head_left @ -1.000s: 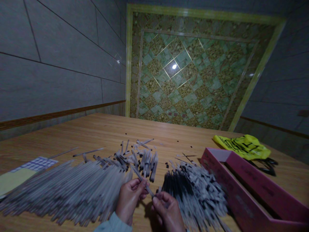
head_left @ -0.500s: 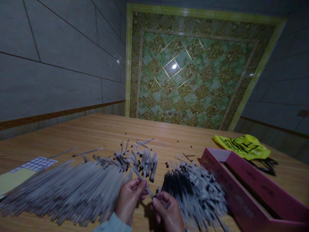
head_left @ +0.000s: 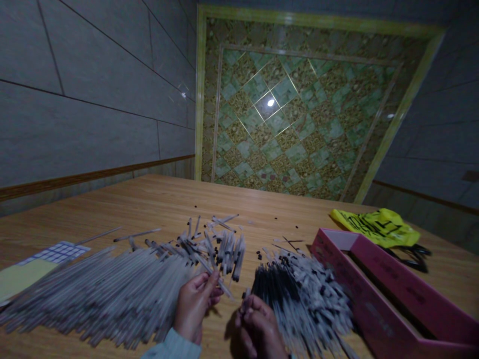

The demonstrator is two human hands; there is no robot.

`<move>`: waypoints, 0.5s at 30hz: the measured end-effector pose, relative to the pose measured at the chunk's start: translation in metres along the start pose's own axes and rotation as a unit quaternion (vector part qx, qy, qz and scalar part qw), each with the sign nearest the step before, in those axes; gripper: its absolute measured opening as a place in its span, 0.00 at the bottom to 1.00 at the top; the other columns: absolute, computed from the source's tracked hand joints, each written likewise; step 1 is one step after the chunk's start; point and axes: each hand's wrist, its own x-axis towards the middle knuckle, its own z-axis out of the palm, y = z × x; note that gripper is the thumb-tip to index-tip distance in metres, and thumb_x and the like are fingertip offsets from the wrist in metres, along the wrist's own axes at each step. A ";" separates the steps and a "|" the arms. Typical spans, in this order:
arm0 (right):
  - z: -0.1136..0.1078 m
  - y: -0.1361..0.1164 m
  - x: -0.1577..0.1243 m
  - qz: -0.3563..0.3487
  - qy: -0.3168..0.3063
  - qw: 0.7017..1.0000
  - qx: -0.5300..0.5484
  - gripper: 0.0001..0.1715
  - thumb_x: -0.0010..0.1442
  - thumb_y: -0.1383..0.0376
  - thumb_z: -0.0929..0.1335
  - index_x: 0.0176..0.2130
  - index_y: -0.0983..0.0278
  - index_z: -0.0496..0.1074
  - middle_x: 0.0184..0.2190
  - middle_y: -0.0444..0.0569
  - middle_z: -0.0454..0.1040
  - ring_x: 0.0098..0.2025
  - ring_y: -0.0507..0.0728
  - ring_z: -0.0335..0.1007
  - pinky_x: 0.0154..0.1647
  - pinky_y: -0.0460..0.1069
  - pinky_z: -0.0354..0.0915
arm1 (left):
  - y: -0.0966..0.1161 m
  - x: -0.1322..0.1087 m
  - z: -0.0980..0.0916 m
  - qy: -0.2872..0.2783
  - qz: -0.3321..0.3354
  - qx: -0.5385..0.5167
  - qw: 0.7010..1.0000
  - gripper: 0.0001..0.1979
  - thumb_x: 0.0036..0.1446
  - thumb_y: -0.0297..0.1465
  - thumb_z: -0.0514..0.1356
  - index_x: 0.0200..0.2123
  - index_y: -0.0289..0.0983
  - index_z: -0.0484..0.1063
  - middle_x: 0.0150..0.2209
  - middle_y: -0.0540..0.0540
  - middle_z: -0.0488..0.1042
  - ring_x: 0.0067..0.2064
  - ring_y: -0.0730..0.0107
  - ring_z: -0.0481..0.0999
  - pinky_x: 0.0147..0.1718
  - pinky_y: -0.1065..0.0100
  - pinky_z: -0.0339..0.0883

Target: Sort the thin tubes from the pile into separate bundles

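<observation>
Spreading across the worktop [head_left: 149, 199], a grey pile [head_left: 97, 289] is lying left and a darker pile [head_left: 299, 294] right, keeping two sorts apart beside the pink box [head_left: 374, 284]. The left hand [head_left: 194, 306] is pinching one stick [head_left: 213, 276] between them; the right hand [head_left: 258, 326] is clenching, contents unclear.

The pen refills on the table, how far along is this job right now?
Seemingly done: a heap of dark-filled refills lies by the pink box. In hand: the left hand pinches one thin refill; the right hand is closed near a small black cap, too small to confirm. Left: the bigger pile of pale tubes.
</observation>
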 end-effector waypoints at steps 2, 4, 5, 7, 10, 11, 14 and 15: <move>0.002 0.000 0.000 0.001 -0.002 1.000 -0.003 0.15 0.45 0.58 0.70 0.25 0.65 0.64 0.16 0.44 0.70 0.07 0.43 0.45 0.06 0.40 0.39 | -0.001 0.000 0.000 -0.007 0.001 0.003 1.000 0.18 0.36 0.42 0.68 0.23 0.33 0.72 0.20 0.51 0.72 0.22 0.74 0.72 0.20 0.76 0.64; 0.004 -0.002 -0.001 0.011 0.007 1.000 -0.021 0.17 0.46 0.55 0.70 0.26 0.66 0.65 0.14 0.41 0.67 0.08 0.43 0.44 0.08 0.40 0.39 | -0.001 0.000 0.000 -0.016 0.002 0.014 1.000 0.18 0.36 0.42 0.68 0.23 0.33 0.72 0.20 0.51 0.72 0.22 0.74 0.72 0.20 0.76 0.63; 0.004 -0.002 -0.001 0.011 0.013 0.999 -0.035 0.18 0.47 0.54 0.70 0.26 0.66 0.65 0.13 0.39 0.64 0.08 0.43 0.44 0.09 0.40 0.40 | -0.002 0.000 0.000 -0.020 0.002 0.023 1.000 0.18 0.36 0.42 0.68 0.23 0.33 0.72 0.20 0.51 0.72 0.22 0.74 0.72 0.19 0.76 0.63; 0.005 -0.005 -0.001 -0.009 0.035 0.996 -0.081 0.20 0.45 0.53 0.72 0.26 0.66 0.66 0.12 0.36 0.58 0.11 0.43 0.44 0.12 0.40 0.41 | -0.002 0.000 0.001 -0.025 0.004 0.043 0.999 0.18 0.37 0.43 0.67 0.23 0.33 0.71 0.18 0.50 0.72 0.21 0.74 0.71 0.18 0.76 0.62; 0.003 -0.008 -0.002 -0.043 0.055 0.977 -0.200 0.23 0.44 0.51 0.73 0.24 0.68 0.68 0.13 0.37 0.58 0.15 0.44 0.48 0.16 0.42 0.44 | -0.003 0.000 0.002 -0.040 0.013 0.070 0.997 0.18 0.38 0.43 0.66 0.21 0.33 0.71 0.17 0.51 0.70 0.20 0.75 0.70 0.17 0.77 0.59; 0.002 -0.009 -0.003 -0.049 0.049 0.968 -0.241 0.23 0.44 0.51 0.72 0.22 0.68 0.68 0.13 0.39 0.60 0.16 0.45 0.50 0.17 0.42 0.45 | -0.004 0.001 0.002 -0.046 0.018 0.075 0.996 0.18 0.39 0.44 0.66 0.22 0.33 0.71 0.16 0.51 0.70 0.20 0.75 0.69 0.17 0.77 0.58; 0.000 -0.008 -0.006 -0.020 -0.008 0.952 -0.305 0.22 0.42 0.51 0.73 0.19 0.67 0.68 0.14 0.41 0.63 0.18 0.47 0.54 0.19 0.43 0.49 | -0.005 0.004 -0.001 -0.046 0.034 0.076 0.995 0.20 0.40 0.45 0.65 0.26 0.32 0.74 0.17 0.52 0.69 0.19 0.76 0.67 0.17 0.76 0.58; 0.000 -0.007 -0.008 0.009 -0.033 0.951 -0.308 0.22 0.40 0.52 0.73 0.18 0.67 0.68 0.14 0.42 0.64 0.18 0.48 0.56 0.20 0.43 0.50 | -0.004 0.005 -0.003 -0.039 0.037 0.073 0.996 0.21 0.40 0.46 0.65 0.28 0.32 0.75 0.17 0.53 0.69 0.19 0.75 0.67 0.18 0.75 0.58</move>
